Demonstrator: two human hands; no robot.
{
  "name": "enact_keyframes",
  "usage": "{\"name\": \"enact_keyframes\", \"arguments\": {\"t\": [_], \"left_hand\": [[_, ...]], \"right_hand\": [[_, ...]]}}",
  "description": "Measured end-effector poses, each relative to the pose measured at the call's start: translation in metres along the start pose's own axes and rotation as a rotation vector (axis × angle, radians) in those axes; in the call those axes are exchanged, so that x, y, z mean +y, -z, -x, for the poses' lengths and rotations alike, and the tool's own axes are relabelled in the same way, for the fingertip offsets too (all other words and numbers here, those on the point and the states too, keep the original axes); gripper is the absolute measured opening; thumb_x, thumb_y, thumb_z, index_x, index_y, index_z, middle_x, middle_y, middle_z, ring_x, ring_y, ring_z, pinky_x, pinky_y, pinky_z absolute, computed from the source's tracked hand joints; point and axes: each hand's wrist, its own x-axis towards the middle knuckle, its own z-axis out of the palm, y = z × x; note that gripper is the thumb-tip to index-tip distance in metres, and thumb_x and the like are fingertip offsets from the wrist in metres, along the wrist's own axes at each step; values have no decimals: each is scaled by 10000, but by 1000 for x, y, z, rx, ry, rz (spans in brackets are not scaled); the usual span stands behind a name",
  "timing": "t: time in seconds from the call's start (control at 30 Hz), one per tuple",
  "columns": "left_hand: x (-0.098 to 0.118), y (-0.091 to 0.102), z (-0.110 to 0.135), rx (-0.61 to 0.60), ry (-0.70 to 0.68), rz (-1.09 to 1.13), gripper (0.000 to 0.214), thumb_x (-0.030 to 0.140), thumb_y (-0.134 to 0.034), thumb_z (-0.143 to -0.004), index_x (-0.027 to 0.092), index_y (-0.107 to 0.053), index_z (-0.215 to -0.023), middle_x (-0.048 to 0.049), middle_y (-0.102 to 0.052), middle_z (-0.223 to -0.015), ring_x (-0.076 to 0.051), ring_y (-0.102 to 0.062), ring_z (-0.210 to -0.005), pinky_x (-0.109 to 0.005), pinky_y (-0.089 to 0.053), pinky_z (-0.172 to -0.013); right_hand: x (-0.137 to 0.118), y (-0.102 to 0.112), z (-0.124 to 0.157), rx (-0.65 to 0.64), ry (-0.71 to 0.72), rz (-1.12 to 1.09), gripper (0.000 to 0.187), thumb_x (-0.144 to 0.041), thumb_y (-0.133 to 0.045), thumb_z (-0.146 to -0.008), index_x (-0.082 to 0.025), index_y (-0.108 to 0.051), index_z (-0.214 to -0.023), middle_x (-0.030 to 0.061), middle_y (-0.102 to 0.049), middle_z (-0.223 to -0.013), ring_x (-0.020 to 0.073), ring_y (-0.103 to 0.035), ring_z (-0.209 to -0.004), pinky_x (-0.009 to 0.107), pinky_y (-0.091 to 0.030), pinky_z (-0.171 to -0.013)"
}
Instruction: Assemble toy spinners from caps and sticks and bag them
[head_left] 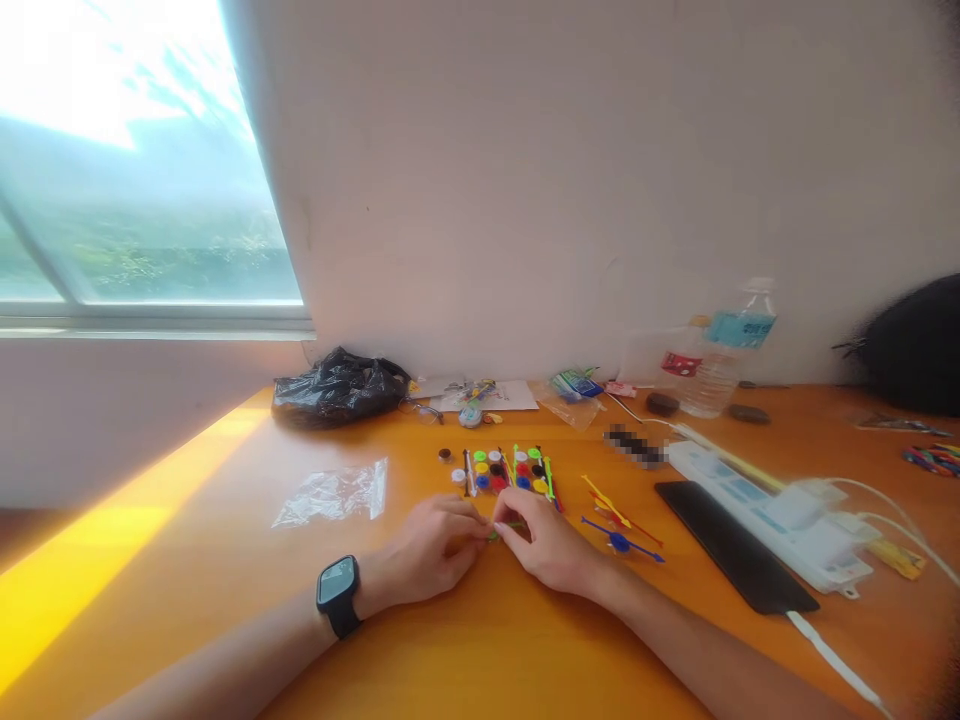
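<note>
My left hand (433, 548), below a wrist with a black watch (338, 594), is closed in a pinch. My right hand (553, 548) meets it fingertip to fingertip, also pinching. Between them shows a sliver of a small green piece (493, 536); the fingers hide most of it. Just beyond the fingers lie rows of small round discs in several colours, such as a yellow disc (540, 486), with thin plastic arrows among them, one of them a green arrow (550, 477). Right of my right hand rest a blue arrow (621, 542) and a yellow arrow (606, 500).
A clear plastic bag (334, 494) lies at left, with a black plastic bag (341, 388) behind it. On the right are a black phone (735, 545), a white power strip (765, 510) with cables, and plastic bottles (720, 365) against the wall.
</note>
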Motion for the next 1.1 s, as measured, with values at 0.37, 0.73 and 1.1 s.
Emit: {"name": "enact_keyframes", "arguments": {"t": [0.37, 0.73, 1.1], "left_hand": [[2, 2, 1, 52, 26, 119, 192, 141, -570, -932, 244, -709, -1015, -56, -740, -1043, -221, -664, -963, -350, -542, -876], [-6, 4, 6, 347, 224, 212, 202, 296, -555, -1040, 259, -658, -1210, -79, -691, -1157, -233, -625, -1092, -394, -511, -986], [-9, 6, 6, 359, 249, 197, 189, 273, -564, -1028, 254, -646, -1198, -76, -686, -1145, -231, -624, -1059, -392, -512, -962]], "right_hand": [[-6, 5, 2, 24, 1, 37, 81, -165, -579, -936, -211, -631, -895, 30, -674, -917, 194, -609, -852, 305, -457, -758], [-29, 20, 3, 134, -189, -151, 419, -525, -463, -1055, -206, -601, -821, -14, -570, -678, 150, -497, -583, 278, -332, -565], [-22, 22, 3, 189, 14, 52, 189, -356, -545, -1030, -225, -670, -977, 32, -661, -802, 201, -600, -738, 327, -476, -728]]}}
